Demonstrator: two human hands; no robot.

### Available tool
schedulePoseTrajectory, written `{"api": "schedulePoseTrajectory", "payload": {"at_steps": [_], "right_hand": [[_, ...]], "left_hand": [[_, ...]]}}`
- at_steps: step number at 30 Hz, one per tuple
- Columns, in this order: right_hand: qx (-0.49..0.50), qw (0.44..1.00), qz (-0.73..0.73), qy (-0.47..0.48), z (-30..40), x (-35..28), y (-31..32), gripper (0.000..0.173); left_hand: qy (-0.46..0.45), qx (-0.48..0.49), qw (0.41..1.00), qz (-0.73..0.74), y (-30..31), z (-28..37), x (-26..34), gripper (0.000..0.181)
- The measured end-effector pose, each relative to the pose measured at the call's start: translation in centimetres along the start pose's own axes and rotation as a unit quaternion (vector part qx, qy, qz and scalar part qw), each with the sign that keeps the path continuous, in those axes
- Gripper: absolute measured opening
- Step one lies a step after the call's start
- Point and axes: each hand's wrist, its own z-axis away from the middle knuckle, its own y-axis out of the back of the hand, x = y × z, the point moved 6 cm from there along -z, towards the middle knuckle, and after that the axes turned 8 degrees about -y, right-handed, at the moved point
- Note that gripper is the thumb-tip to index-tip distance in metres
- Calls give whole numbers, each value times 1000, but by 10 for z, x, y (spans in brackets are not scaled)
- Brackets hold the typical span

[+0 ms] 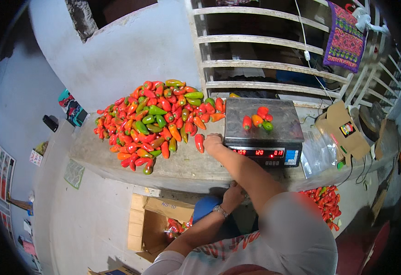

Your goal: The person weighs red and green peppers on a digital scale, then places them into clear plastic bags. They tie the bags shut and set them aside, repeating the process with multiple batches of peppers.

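Note:
My right hand (214,142) is low over the concrete counter, right beside a lone red pepper (199,143). Its fingers are curled and partly hidden, so whether they grip that pepper is unclear. My left hand (233,197), with a watch on the wrist, is by the counter's front edge under my right forearm; what it holds, if anything, cannot be seen. A large heap of red, orange and green peppers (149,123) spreads to the left. To the right, several peppers (256,120) lie on the metal plate of a digital scale (238,106) with lit red figures.
Clear plastic bags (315,156) and an opened cardboard box (341,132) lie right of the scale. Below the counter stand a cardboard box (137,223) with bagged peppers inside and, at right, a floor pile of red peppers (326,204). White metal bars (266,64) rise behind.

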Motion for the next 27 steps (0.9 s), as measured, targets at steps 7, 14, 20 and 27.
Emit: {"api": "schedulePoseTrajectory", "payload": {"at_steps": [7,14,20,27], "right_hand": [[352,835,-398,143,107,137,149,34],[139,881,-319,-320,111,301,84,59],[185,872,-354,-284,101,324,65,47],[185,810,-488,-265,168,357,45,28]], "left_hand": [[83,-18,996,9,21,12,21,42],[61,-27,998,17,14,2,28,40],[80,-30,996,-10,18,8,20,36],[76,-22,997,4,11,8,10,36]]}}
